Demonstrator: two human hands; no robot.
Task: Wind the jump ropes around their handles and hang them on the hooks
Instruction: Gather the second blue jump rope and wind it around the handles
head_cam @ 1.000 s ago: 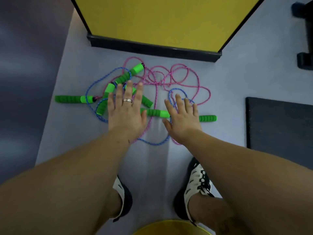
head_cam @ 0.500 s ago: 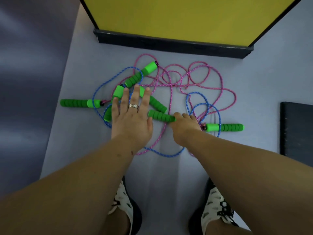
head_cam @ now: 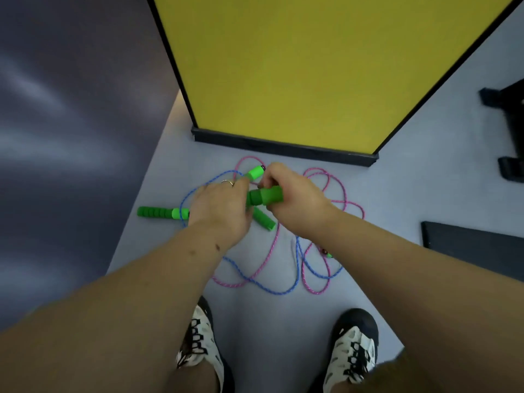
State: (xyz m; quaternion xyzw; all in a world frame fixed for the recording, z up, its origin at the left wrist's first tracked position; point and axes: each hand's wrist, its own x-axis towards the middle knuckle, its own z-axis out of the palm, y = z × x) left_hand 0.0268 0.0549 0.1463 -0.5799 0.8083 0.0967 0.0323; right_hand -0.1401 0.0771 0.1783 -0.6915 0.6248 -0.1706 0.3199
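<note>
Tangled pink rope (head_cam: 343, 199) and blue rope (head_cam: 283, 290) lie on the pale floor with several green foam handles. My right hand (head_cam: 295, 199) is shut on one green handle (head_cam: 266, 195), lifted above the pile. My left hand (head_cam: 221, 205) is closed beside that handle's left end, touching it; what its fingers hold is hidden. One handle (head_cam: 163, 212) lies flat to the left. Another (head_cam: 255, 172) pokes out behind my hands, one more (head_cam: 265, 221) lies under them, and a small bit of a further handle (head_cam: 327, 253) shows under my right forearm. No hooks are in view.
A yellow panel (head_cam: 297, 75) with a black base stands right behind the pile. A dark wall runs along the left. A black mat (head_cam: 470, 245) lies to the right, with black equipment feet (head_cam: 510, 137) at the far right. My two shoes (head_cam: 198, 344) stand near the ropes.
My hands were spread flat over the pile; now the right one has closed on a green handle and lifted it, and the left has closed beside it. The view tilted upward.
</note>
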